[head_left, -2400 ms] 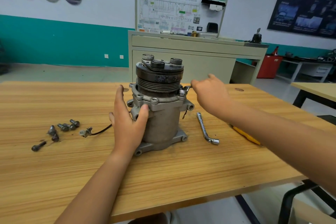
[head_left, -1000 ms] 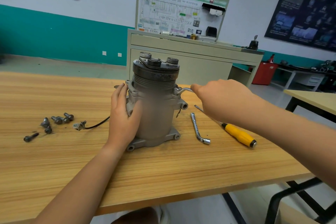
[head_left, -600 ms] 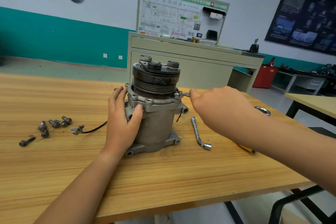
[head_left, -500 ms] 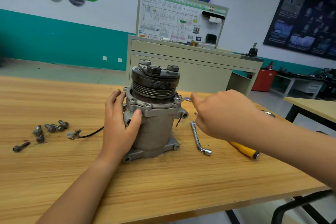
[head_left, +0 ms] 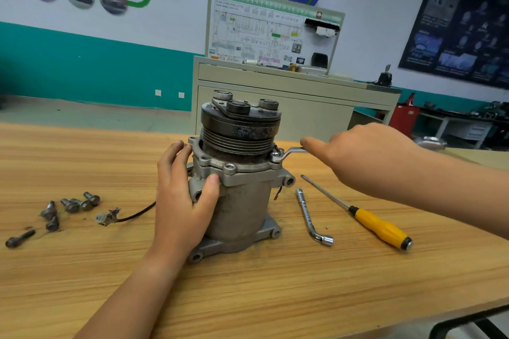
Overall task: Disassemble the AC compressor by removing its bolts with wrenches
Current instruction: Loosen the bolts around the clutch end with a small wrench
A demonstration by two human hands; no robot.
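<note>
**Compressor teardown partway through, one flange bolt under the wrench**

The AC compressor (head_left: 237,173) stands upright on a wooden table (head_left: 275,297), steadied by the left hand (head_left: 183,201) grasping its body. The right hand (head_left: 363,157) grips an offset wrench (head_left: 289,152) seated on a flange bolt. Several removed bolts (head_left: 68,206) lie to the left; a spare socket wrench (head_left: 311,217) and screwdriver (head_left: 366,217) wait nearby. Behind, a teal-banded workshop wall carries posters.
</note>
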